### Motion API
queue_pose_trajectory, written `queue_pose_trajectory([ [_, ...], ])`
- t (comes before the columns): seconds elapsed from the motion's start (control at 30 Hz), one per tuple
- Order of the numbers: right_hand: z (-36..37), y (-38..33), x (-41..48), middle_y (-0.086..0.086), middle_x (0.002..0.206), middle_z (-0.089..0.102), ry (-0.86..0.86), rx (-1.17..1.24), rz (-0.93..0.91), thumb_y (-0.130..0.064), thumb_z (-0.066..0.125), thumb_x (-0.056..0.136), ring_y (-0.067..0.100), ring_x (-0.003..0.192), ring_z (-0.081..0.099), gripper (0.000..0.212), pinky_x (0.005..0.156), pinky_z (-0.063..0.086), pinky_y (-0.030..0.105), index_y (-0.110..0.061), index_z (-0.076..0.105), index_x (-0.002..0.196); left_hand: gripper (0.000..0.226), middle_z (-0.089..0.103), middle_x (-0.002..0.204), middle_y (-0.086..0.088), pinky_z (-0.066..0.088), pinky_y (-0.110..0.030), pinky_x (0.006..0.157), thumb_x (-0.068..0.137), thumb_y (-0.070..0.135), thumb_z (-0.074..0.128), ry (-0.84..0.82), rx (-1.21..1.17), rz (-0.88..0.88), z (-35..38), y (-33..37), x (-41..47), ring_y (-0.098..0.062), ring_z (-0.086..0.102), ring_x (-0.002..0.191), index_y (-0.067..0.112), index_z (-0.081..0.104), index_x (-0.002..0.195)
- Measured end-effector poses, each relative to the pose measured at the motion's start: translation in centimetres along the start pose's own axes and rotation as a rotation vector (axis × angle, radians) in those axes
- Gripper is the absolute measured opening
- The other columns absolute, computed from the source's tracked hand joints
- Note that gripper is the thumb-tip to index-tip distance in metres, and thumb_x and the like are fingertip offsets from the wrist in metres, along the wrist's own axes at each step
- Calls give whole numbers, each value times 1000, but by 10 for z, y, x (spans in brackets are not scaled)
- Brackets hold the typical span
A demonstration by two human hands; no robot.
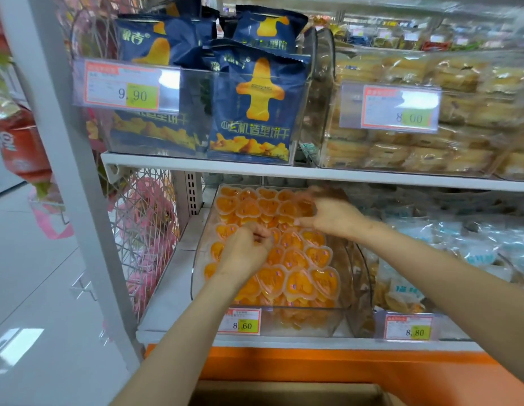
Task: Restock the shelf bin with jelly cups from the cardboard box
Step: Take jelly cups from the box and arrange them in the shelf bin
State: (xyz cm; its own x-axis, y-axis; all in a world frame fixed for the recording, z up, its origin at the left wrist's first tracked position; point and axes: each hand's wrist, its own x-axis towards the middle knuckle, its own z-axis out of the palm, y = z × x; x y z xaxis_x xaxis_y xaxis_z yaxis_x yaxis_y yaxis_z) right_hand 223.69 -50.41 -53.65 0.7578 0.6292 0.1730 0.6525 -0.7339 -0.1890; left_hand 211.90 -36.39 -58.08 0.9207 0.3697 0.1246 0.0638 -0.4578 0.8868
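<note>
A clear shelf bin (307,320) on the lower shelf holds several orange heart-shaped jelly cups (296,259) laid in rows. My left hand (246,250) hovers over the bin's left middle with fingers curled down among the cups; whether it holds a cup is hidden. My right hand (328,212) reaches to the bin's back right, its fingers pinching a jelly cup (304,208) in the back rows. The top edge of the cardboard box (284,391) shows at the bottom of the view, below the shelf.
The upper shelf (284,169) hangs close above the bin's back. Blue snack bags (255,106) and wrapped pastries (430,150) fill the bins on it. More bagged goods (401,291) sit to the right. A wire rack (143,238) stands left. An orange base panel (313,367) runs below.
</note>
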Motion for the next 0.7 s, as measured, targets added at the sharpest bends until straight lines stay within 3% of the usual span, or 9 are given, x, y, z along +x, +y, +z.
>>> queue_pose_trajectory([
  [0.1,-2,-2,-50,-6,121,58,37,-70,-144,-44,66,82,17,113,50,43,93,34,30,-35,58,123,8,57,82,14,46,-16,72,88,10,60,-21,41,188,1,2,-20,-3,56,79,18,60,89],
  [0.17,2,0,-88,-8,109,62,41,-41,-235,-49,64,80,16,102,52,38,87,35,34,-34,63,115,9,56,79,16,39,-6,62,86,10,62,-96,84,284,4,0,-43,6,52,70,17,60,92],
  [0.23,11,5,-122,-13,101,64,-19,13,-306,-57,54,76,10,92,54,43,79,39,32,-32,66,110,12,57,79,12,37,-6,58,83,11,65,-190,141,360,10,-9,-70,5,51,67,16,61,93],
  [0.33,40,14,-164,-23,92,59,-208,79,-360,-53,55,76,-7,82,49,41,74,32,19,-31,67,108,15,54,82,14,36,-10,62,82,15,65,-358,301,443,30,-36,-107,4,49,68,17,60,95],
  [0.4,72,17,-183,-14,102,63,-368,75,-368,-49,56,80,0,92,52,38,80,35,23,-29,64,112,17,56,92,12,38,-17,70,85,21,61,-506,466,383,49,-67,-126,0,50,76,19,58,102],
  [0.5,143,20,-203,-4,119,56,-715,36,-304,-40,58,89,14,112,51,38,95,40,31,-29,54,125,26,55,120,3,42,-25,86,91,24,54,-784,684,169,80,-131,-150,-13,54,103,20,51,117],
  [0.6,224,27,-231,5,142,39,-1048,-2,-155,-36,61,90,26,130,39,56,103,40,40,-29,37,141,52,33,146,-9,38,-35,102,95,18,47,-1066,867,-120,103,-193,-181,-27,42,129,19,28,144],
  [0.7,286,38,-267,9,156,17,-1269,17,-23,-33,60,91,30,142,20,70,110,28,39,-31,20,149,69,11,155,-12,31,-41,108,94,15,51,-1213,824,-356,119,-221,-209,-34,26,139,24,10,149],
])
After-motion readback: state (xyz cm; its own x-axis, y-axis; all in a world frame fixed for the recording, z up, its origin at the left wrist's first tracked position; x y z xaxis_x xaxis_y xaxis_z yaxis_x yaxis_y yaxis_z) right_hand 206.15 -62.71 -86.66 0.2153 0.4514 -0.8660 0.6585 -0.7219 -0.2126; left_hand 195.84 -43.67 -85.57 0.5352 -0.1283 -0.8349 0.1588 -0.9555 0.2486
